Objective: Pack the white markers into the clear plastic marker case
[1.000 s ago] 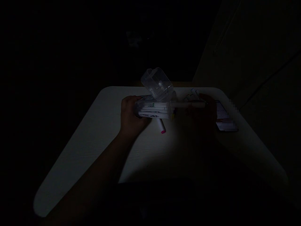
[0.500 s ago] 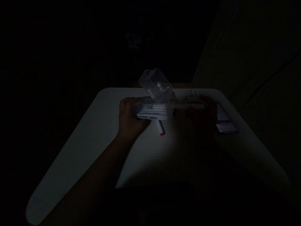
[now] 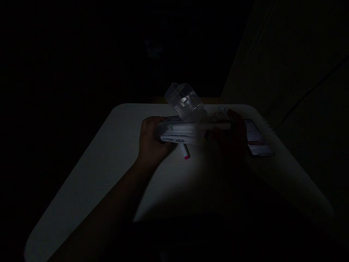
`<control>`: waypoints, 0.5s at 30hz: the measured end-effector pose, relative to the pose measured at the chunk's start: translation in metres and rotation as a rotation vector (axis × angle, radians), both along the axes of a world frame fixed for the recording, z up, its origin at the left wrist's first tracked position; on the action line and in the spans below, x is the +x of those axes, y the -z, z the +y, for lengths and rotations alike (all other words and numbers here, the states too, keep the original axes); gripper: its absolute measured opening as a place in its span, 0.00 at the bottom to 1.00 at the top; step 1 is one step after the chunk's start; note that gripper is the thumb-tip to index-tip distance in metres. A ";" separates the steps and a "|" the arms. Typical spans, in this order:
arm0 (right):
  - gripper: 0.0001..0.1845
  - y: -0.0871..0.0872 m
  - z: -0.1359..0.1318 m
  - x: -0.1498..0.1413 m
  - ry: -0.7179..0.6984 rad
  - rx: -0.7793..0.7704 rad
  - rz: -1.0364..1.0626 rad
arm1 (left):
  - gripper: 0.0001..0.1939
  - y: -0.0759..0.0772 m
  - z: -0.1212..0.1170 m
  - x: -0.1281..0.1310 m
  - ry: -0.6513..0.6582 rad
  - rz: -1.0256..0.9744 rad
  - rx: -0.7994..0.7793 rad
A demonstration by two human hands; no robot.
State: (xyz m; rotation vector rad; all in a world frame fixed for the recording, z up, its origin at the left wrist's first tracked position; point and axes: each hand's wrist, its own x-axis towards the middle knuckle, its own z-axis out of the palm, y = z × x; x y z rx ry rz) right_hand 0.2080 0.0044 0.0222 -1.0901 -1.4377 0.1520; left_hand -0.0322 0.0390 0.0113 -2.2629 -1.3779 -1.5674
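Note:
My left hand [image 3: 151, 140] is closed around the base end of a clear plastic case [image 3: 160, 125], held on its side over the table. White markers [image 3: 178, 133] lie lengthwise inside it, and its clear lid [image 3: 185, 102] hangs open above the mouth. Deep in shadow at the right, my right hand [image 3: 231, 136] grips a white marker [image 3: 222, 126]. That marker points left, with its far end at or inside the case's mouth; blur hides exactly where it ends. Beneath the case, a marker with a pink end [image 3: 185, 152] lies on the table.
Several white markers [image 3: 222, 113] lie behind my right hand near the table's back edge. A phone [image 3: 253, 136] with a lit screen rests at the right. The white table [image 3: 109, 156] has rounded corners. The surroundings are very dark.
My right hand has moved left with its marker, bringing it closer to or further into the case. The case has shifted slightly to the right with my left hand.

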 end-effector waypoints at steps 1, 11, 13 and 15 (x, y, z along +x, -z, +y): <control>0.30 0.001 0.001 0.000 0.005 0.027 -0.004 | 0.34 0.000 0.000 0.000 -0.001 0.001 -0.001; 0.26 -0.003 0.003 0.005 0.137 0.044 -0.003 | 0.34 -0.001 -0.002 0.001 0.032 -0.050 -0.013; 0.27 0.000 0.003 0.006 0.145 0.035 0.009 | 0.34 -0.002 -0.004 0.002 0.041 -0.059 -0.034; 0.27 0.002 0.003 0.005 0.154 0.022 0.012 | 0.35 -0.002 -0.005 0.002 0.034 -0.068 -0.047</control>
